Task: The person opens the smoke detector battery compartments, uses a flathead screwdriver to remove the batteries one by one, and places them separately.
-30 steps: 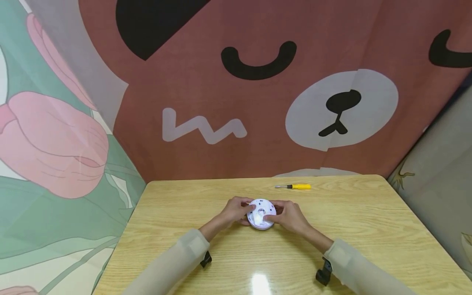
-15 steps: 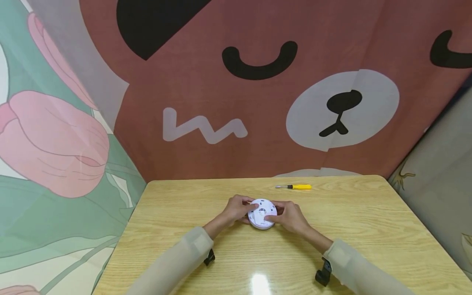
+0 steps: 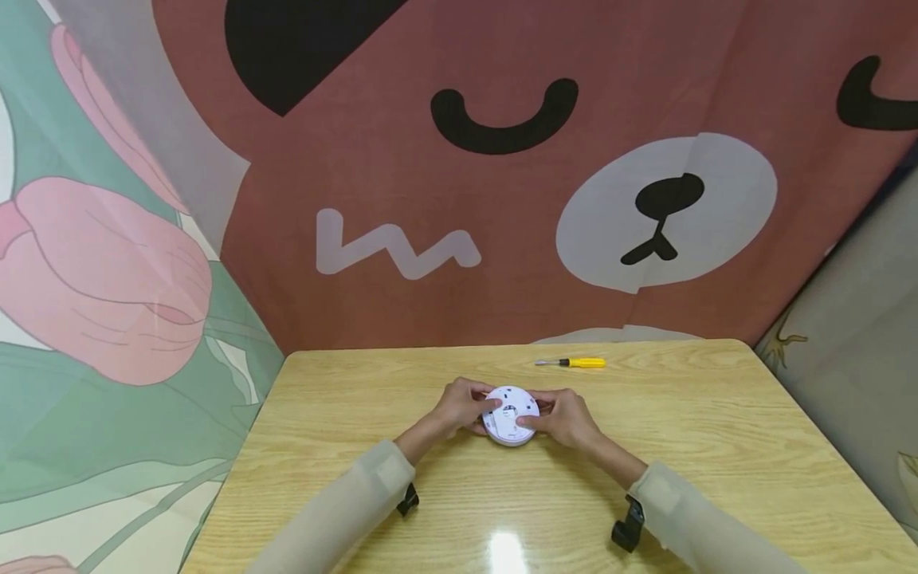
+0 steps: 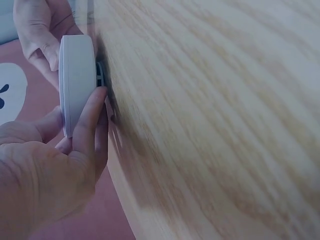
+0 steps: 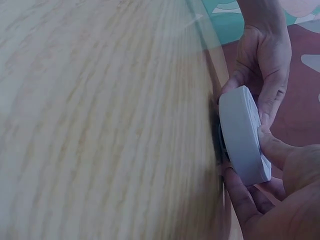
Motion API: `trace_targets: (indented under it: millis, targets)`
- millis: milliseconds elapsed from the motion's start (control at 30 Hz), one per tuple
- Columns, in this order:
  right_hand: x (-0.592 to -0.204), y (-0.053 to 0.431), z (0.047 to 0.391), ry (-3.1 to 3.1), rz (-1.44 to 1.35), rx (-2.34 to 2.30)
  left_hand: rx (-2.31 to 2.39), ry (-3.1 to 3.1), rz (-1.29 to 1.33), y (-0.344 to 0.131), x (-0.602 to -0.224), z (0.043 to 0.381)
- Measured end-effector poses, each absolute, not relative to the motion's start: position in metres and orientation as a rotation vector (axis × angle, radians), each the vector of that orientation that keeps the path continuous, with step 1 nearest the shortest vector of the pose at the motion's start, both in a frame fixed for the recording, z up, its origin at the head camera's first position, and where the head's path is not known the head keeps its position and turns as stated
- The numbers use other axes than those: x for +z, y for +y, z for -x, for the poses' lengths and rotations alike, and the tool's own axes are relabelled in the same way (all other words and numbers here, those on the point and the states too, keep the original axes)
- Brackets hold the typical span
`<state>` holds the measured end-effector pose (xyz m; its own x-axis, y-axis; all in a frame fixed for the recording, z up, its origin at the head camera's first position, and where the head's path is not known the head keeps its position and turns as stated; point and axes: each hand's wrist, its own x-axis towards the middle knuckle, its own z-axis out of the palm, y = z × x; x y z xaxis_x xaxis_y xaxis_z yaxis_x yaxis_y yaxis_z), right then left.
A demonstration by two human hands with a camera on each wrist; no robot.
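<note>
Both hands hold a round white smoke detector (image 3: 507,434) just above the wooden table, its slotted, printed flat side facing up. From the left, my left hand (image 3: 457,406) grips the rim, thumb on the upper face and fingers underneath. My right hand (image 3: 571,419) pinches the opposite side the same way. The left wrist view shows the thick pale side of the smoke detector (image 4: 78,82), with a dark-slotted raised part on its underside near the fingertips. In the right wrist view the smoke detector (image 5: 242,137) appears edge-on, slightly tilted between the two hands.
A screwdriver (image 3: 574,363) with a yellow handle lies near the far edge of the wooden table (image 3: 344,383). Behind the table hangs a printed curtain (image 3: 516,303) with a bear face. Other patterned curtains stand at left and right.
My left hand has shifted slightly right, its thumb sliding a little farther over the upper face. The smoke detector has moved very slightly to the right. Both hands keep their grip.
</note>
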<state>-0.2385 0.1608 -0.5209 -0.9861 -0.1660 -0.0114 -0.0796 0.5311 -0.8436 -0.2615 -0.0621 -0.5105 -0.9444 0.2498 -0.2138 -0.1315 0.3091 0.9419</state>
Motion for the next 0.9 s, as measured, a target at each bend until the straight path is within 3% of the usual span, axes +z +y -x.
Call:
trace_targets:
  millis: [433,900]
  targets:
    - [-0.518,0.167,0.246,2.409,0.161,-1.642,1.732,2.128,-0.085,-0.064,-0.512,0.265]
    - [-0.511,0.170,0.251,2.442,0.187,-1.530,1.708,2.136,-0.124,-0.063,-0.516,0.264]
